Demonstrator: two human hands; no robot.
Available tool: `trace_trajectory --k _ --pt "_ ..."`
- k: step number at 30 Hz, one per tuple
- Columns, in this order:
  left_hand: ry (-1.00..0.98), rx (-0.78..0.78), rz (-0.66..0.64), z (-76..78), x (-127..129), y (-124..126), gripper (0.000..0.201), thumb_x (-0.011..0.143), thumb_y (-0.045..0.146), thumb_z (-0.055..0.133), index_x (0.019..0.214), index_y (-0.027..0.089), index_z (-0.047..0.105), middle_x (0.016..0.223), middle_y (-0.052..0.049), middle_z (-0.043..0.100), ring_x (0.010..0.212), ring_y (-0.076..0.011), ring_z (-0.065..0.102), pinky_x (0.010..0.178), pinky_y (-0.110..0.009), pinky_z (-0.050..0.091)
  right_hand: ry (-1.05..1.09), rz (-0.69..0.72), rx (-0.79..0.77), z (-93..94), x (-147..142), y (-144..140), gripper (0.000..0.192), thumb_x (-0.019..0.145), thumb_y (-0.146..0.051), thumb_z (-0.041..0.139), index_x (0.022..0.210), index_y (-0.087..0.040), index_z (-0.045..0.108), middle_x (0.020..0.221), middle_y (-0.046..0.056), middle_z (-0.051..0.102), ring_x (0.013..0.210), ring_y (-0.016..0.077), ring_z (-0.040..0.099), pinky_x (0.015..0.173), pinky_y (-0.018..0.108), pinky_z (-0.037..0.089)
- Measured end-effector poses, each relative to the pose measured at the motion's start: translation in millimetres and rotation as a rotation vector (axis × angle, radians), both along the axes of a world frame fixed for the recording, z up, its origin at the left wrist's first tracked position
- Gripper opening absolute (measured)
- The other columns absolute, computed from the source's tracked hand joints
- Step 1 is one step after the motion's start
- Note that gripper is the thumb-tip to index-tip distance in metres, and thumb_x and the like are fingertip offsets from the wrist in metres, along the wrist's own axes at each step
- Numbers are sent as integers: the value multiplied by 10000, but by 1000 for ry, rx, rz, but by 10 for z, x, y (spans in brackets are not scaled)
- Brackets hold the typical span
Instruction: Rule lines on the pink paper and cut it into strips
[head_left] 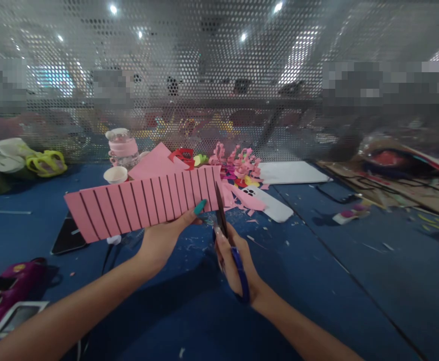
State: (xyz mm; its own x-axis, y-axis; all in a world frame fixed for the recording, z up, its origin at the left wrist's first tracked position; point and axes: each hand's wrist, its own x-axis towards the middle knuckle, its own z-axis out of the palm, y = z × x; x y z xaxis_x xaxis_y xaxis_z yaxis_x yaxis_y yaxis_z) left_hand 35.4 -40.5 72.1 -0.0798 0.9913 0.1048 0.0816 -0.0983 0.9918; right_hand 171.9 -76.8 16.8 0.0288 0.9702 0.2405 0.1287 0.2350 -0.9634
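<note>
My left hand pinches the lower edge of a long pink paper strip marked with several dark parallel lines. The strip is held up above the blue table, its right end near the scissors. Blue-handled scissors sit in my right hand, fingers wrapped around the handles. Their dark blades point upward at the right end of the strip; whether they are parted there I cannot tell. Behind lie a larger pink sheet, pink curled paper pieces and pink scraps.
A white phone and a white board lie right of the scraps. At left are a pink-lidded bottle, a paper cup, a dark phone and a purple device. A perforated metal screen stands behind the blue table.
</note>
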Motion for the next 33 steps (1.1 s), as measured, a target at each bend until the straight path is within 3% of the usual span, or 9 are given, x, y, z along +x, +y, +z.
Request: trace_trajectory --k 16,26,33 --pt "57 -21 11 20 2 -32 322 635 511 701 630 190 695 661 -39 696 735 -220 659 827 -357 479 54 23 -90 25 -27 -14 324 883 -520 391 772 -218 426 439 -111 329 330 58 319 338 185 296" --pt "132 -19 -60 61 -4 -80 384 672 561 635 565 193 651 634 -40 667 706 -215 634 821 -357 458 57 -8 -49 11 -1 -8 286 880 -472 426 747 -219 414 466 -93 406 354 63 378 361 188 320" --pt "159 -11 -57 49 -5 -66 384 678 556 636 530 202 628 613 -41 657 713 -228 630 842 -381 447 73 -17 -60 33 -7 -20 292 877 -477 422 732 -225 395 466 -98 368 353 61 339 352 189 297"
